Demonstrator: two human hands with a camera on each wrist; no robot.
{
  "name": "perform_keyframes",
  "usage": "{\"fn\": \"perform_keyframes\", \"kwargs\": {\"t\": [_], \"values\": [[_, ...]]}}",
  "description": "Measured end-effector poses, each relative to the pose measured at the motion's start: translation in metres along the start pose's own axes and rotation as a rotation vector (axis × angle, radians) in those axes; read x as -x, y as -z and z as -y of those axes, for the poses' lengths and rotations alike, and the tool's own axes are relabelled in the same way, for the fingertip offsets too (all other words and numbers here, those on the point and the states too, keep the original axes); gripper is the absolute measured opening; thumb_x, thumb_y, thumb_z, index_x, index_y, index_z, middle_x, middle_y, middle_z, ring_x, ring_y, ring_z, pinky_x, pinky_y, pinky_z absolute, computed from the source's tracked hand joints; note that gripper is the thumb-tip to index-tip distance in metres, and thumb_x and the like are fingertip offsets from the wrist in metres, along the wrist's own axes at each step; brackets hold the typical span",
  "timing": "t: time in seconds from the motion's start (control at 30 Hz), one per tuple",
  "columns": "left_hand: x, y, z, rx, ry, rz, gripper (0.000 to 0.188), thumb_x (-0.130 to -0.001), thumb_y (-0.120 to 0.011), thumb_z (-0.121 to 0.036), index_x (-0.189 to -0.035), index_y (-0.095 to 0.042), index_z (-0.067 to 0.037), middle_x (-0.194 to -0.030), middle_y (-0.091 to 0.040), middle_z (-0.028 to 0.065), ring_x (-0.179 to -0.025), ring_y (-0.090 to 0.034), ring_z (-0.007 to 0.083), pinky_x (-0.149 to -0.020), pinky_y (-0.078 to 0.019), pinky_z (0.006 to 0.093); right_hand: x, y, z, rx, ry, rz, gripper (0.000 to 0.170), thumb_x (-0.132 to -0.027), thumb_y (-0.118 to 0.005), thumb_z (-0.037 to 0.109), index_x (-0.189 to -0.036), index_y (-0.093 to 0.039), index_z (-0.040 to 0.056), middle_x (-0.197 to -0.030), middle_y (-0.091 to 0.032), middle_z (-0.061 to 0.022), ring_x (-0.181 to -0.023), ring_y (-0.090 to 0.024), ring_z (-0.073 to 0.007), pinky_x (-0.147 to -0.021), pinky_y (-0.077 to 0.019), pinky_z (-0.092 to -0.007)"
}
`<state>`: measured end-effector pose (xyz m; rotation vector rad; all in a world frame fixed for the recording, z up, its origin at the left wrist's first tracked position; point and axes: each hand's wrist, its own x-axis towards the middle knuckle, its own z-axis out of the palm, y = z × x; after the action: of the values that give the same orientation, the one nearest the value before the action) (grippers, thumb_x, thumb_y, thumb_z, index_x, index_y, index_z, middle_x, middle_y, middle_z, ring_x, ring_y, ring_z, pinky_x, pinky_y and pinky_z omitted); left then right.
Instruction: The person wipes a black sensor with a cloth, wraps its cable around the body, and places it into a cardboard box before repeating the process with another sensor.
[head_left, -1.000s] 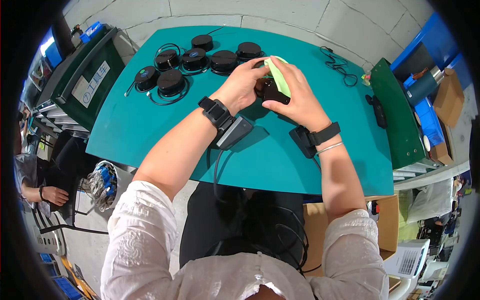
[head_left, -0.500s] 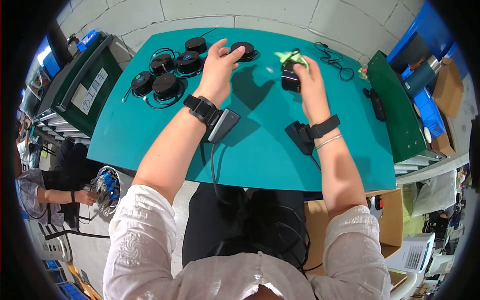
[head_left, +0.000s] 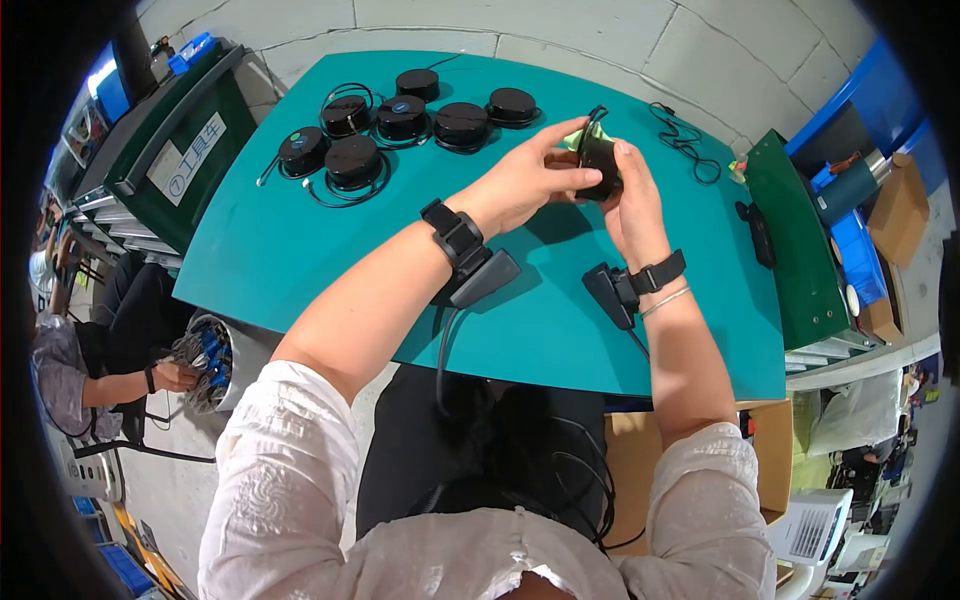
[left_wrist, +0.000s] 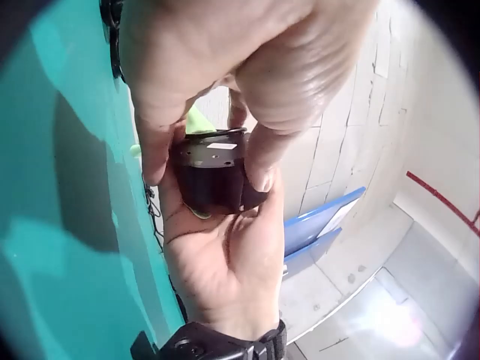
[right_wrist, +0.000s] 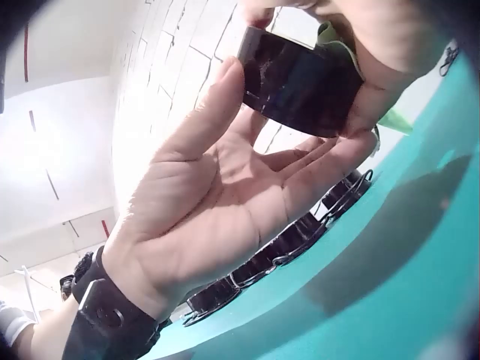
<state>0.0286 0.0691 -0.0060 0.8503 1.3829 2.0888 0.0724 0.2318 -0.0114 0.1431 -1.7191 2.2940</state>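
A black round device (head_left: 598,168) is held up above the teal table, between both hands. My left hand (head_left: 515,190) grips it from the left, its thumb on the near side; in the left wrist view its fingers pinch the device (left_wrist: 214,176) from both sides. My right hand (head_left: 635,205) supports it from the right, and the right wrist view shows that hand (right_wrist: 217,195) with thumb and fingers around the dark casing (right_wrist: 300,82). A light green cloth (head_left: 574,140) lies against the device, partly hidden by the fingers.
Several black round devices with coiled cables, one of them here (head_left: 352,160), stand at the table's back left. A black cable (head_left: 682,135) and a dark object (head_left: 755,235) lie at the right. Green cabinets flank the table; a seated person (head_left: 100,380) is at far left.
My left hand, off the device half a second ago, has moved right and grips it again. The right hand has turned, and less of the green cloth shows than a second ago.
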Motion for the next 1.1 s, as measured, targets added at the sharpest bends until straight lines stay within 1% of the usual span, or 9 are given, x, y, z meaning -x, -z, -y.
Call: {"fn": "perform_keyframes", "kwargs": {"t": [0.17,0.27,0.37,0.53,0.63,0.83,0.9,0.97,1.1], "values": [[0.003,0.001,-0.011,0.072,0.102,-0.049,0.081,-0.084,-0.076,-0.019,-0.148,-0.028,-0.007,-0.121,-0.052,0.0127,-0.113,-0.053,0.0213,-0.087,-0.0533,0.0386,-0.001,0.001,0.000,0.207,0.193,0.001,0.027,-0.099,-0.056,0.029,-0.113,-0.055,0.0058,-0.099,-0.061,-0.0049,-0.097,-0.056,-0.0114,-0.079,-0.0465,-0.0265],[0.002,-0.001,-0.004,-0.009,0.139,-0.175,0.088,-0.081,-0.079,-0.022,-0.147,-0.024,0.000,-0.120,-0.052,0.0136,-0.111,-0.055,0.0218,-0.082,-0.0560,0.0391,-0.003,0.007,0.001,0.539,0.324,-0.006,0.022,-0.096,-0.059,0.022,-0.109,-0.059,0.0048,-0.099,-0.062,-0.0037,-0.096,-0.055,-0.0116,-0.079,-0.0467,-0.0276],[0.003,-0.001,-0.005,-0.055,0.122,-0.215,0.092,-0.081,-0.080,-0.023,-0.146,-0.020,0.004,-0.119,-0.052,0.0140,-0.108,-0.057,0.0214,-0.077,-0.0578,0.0385,-0.004,0.007,0.006,0.580,0.289,-0.022,0.018,-0.093,-0.061,0.020,-0.102,-0.063,0.0045,-0.099,-0.064,-0.0054,-0.093,-0.058,-0.0136,-0.079,-0.0472,-0.0285],[0.002,-0.004,-0.003,-0.178,0.046,-0.330,0.084,-0.081,-0.079,-0.022,-0.143,-0.027,0.003,-0.115,-0.054,0.0123,-0.106,-0.059,0.0208,-0.076,-0.0580,0.0371,-0.001,0.008,0.020,0.858,0.619,-0.018,0.013,-0.086,-0.069,0.017,-0.095,-0.068,0.0077,-0.096,-0.068,-0.0069,-0.086,-0.062,-0.0215,-0.076,-0.0492,-0.0304],[-0.001,0.010,-0.006,-0.148,-0.009,-0.396,0.080,-0.082,-0.078,-0.022,-0.141,-0.030,0.003,-0.109,-0.055,0.0102,-0.106,-0.058,0.0205,-0.077,-0.0579,0.0366,0.006,-0.004,0.023,0.890,0.575,0.090,0.013,-0.084,-0.071,0.016,-0.094,-0.069,0.0080,-0.094,-0.069,-0.0050,-0.088,-0.061,-0.0202,-0.074,-0.0495,-0.0304],[-0.001,0.009,-0.006,0.051,0.013,-0.369,0.073,-0.078,-0.082,-0.026,-0.133,-0.043,0.003,-0.110,-0.059,0.0124,-0.098,-0.062,0.0193,-0.074,-0.0569,0.0338,0.008,-0.007,0.022,0.874,0.523,0.175,0.030,-0.085,-0.070,0.016,-0.112,-0.060,0.0073,-0.113,-0.064,-0.0083,-0.094,-0.059,-0.0243,-0.077,-0.0504,-0.0336],[-0.002,0.009,-0.003,-0.171,0.014,-0.258,0.066,-0.083,-0.078,-0.026,-0.133,-0.046,0.003,-0.119,-0.054,0.0104,-0.103,-0.060,0.0168,-0.079,-0.0565,0.0337,0.006,-0.003,0.015,0.843,0.484,0.148,0.036,-0.084,-0.070,0.017,-0.117,-0.058,0.0078,-0.118,-0.061,-0.0089,-0.097,-0.059,-0.0262,-0.080,-0.0506,-0.0349],[-0.003,0.010,-0.001,-0.180,0.001,-0.262,0.064,-0.083,-0.077,-0.025,-0.133,-0.048,0.002,-0.117,-0.056,0.0091,-0.102,-0.061,0.0161,-0.079,-0.0564,0.0324,0.001,0.002,0.011,0.925,0.605,0.152,0.046,-0.083,-0.072,0.019,-0.124,-0.055,0.0096,-0.125,-0.059,-0.0097,-0.100,-0.057,-0.0291,-0.087,-0.0493,-0.0373],[-0.001,0.010,-0.005,-0.074,0.016,-0.255,0.055,-0.086,-0.074,-0.025,-0.129,-0.052,0.000,-0.108,-0.060,0.0058,-0.097,-0.061,0.0152,-0.079,-0.0569,0.0346,0.002,-0.001,0.018,0.961,0.644,0.192,0.045,-0.084,-0.070,0.017,-0.126,-0.057,0.0110,-0.128,-0.059,-0.0083,-0.101,-0.057,-0.0288,-0.093,-0.0474,-0.0369]]}}
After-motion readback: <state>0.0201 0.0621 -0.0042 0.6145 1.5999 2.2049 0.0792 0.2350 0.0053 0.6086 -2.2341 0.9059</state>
